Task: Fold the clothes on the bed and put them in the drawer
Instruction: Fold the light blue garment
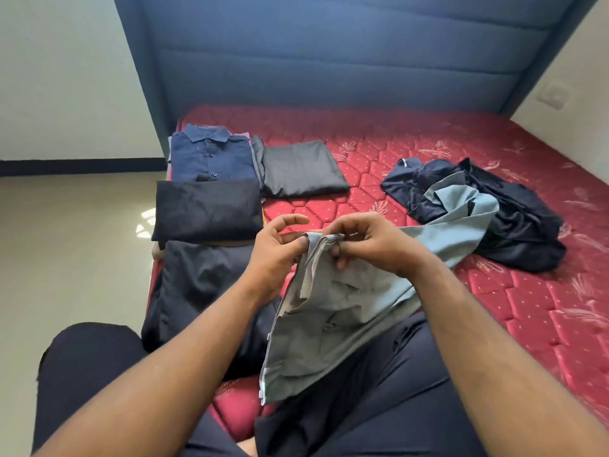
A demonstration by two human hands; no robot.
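Head view: the bed carries 4 folded dark garments along its left edge, a navy shirt farthest back. An unfolded dark pile lies toward the right edge. The grey garment is draped from that pile across the lap at the near edge. Its top hem is pinched by the left hand and by the right hand, held close together. The step would be done well if the hem corners were matched first, then the hands drawn apart so the cloth is tensioned flat before folding.
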